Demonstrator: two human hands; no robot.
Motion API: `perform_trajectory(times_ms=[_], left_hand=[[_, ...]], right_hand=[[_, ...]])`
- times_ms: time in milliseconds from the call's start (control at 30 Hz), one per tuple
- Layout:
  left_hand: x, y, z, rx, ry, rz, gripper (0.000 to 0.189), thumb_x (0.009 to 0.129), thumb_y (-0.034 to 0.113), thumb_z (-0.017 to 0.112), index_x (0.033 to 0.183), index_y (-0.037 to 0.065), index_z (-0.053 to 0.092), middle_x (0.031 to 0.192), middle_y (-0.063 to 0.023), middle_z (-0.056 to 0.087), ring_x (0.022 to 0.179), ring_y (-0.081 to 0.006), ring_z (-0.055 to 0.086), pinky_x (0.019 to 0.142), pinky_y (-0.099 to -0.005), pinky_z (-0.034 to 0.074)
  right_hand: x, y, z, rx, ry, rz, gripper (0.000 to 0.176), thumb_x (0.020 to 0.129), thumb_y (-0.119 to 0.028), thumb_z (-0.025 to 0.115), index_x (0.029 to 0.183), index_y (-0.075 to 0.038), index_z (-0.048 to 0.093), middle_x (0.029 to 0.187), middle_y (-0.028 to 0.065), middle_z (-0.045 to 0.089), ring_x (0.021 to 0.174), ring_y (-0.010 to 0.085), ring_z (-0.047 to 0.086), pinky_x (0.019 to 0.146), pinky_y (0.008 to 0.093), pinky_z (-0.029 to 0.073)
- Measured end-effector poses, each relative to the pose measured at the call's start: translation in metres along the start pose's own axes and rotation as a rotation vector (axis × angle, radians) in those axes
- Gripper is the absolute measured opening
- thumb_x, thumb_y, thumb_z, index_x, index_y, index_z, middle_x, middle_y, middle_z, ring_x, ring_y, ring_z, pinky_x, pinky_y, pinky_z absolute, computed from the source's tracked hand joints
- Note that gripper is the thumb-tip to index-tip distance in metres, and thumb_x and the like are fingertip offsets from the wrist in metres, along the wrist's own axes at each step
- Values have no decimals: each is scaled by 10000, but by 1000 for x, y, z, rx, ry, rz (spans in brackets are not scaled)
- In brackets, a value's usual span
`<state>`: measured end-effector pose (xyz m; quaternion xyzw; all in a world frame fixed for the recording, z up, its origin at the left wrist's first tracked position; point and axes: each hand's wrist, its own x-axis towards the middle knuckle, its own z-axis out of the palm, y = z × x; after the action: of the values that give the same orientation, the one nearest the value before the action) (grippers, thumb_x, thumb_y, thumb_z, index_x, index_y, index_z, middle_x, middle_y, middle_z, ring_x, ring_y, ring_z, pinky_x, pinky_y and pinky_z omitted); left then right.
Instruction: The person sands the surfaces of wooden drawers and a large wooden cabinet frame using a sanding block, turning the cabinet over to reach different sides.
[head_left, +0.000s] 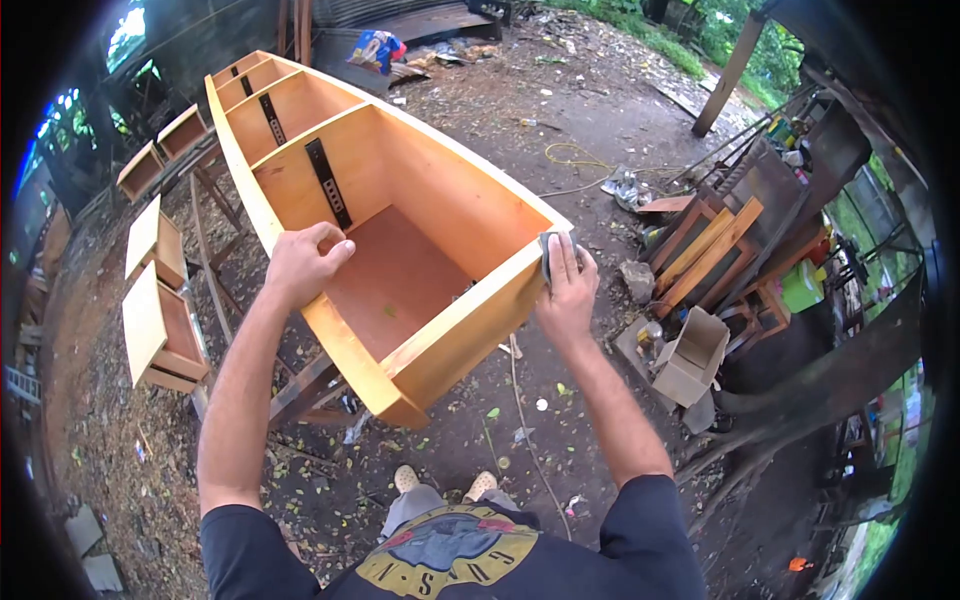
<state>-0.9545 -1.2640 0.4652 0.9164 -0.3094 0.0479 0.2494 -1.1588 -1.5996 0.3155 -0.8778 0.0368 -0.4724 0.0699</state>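
A long wooden cabinet carcass [465, 335] lies with its open compartments facing up, its near end pointing at me. My left hand [308, 264] is on its left rail, with the fingers curled over the inner edge and the thumb over the opening. At the near right corner, my right hand [568, 295] presses a dark grey piece of sandpaper [546, 256] against the wood. The palm side of this hand is hidden. Black drawer slides [328, 184] are fixed on the dividers inside.
Several drawers [168, 335] with pale fronts stand left of the cabinet on wooden supports [212, 260]. To the right are a cardboard box [692, 352], leaning boards [712, 255] and a tree trunk [830, 355]. Leaves and a thin stick [520, 420] lie on the dirt ground.
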Motion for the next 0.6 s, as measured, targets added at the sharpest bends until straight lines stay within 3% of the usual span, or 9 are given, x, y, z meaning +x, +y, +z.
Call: perform_trajectory(times_ms=[67, 133, 233, 367, 467, 600], left_hand=[[2, -4, 0, -22, -21, -7, 380, 967, 378, 735, 1103, 27, 787, 982, -163, 812, 946, -284, 784, 902, -392, 596], [1, -4, 1, -17, -23, -8, 380, 968, 375, 733, 1104, 25, 786, 984, -162, 811, 946, -284, 782, 898, -391, 595], [2, -2, 1, -18, -22, 6, 384, 973, 379, 725, 1092, 20, 787, 975, -157, 808, 933, -280, 777, 885, -391, 592], [3, -7, 3, 5, -29, 15, 387, 982, 384, 714, 1099, 23, 786, 982, -155, 807, 931, -281, 773, 877, -395, 589], [2, -9, 4, 27, -35, 22, 393, 993, 391, 705, 1114, 26, 782, 993, -148, 810, 940, -276, 774, 883, -394, 586], [1, -5, 4, 19, -52, -3, 412, 998, 403, 706, 1146, 25, 778, 1001, -153, 812, 958, -269, 775, 892, -386, 583]], right_hand=[[-5, -21, 6, -9, 55, 41, 753, 835, -47, 683, 1574, -48, 537, 1599, 185, 570, 1383, 476, 518, 1150, 595, 385], [-25, -85, 0, 119, 77, 62, 723, 847, -64, 682, 1559, -46, 556, 1595, 184, 571, 1430, 486, 468, 1135, 620, 380], [-33, -125, -16, 223, 52, 14, 621, 872, -89, 678, 1489, -42, 628, 1565, 148, 602, 1413, 454, 496, 1138, 610, 376], [-15, -148, -44, 403, -126, -201, 477, 874, -116, 671, 1340, -40, 737, 1487, 101, 653, 1392, 375, 518, 1148, 570, 378], [8, -162, -58, 475, -296, -383, 463, 876, -161, 675, 1313, -24, 739, 1424, 96, 678, 1370, 356, 531, 1161, 582, 370], [25, -159, -54, 431, -371, -403, 467, 910, -177, 646, 1340, -11, 717, 1412, 111, 682, 1375, 358, 523, 1186, 616, 347]])
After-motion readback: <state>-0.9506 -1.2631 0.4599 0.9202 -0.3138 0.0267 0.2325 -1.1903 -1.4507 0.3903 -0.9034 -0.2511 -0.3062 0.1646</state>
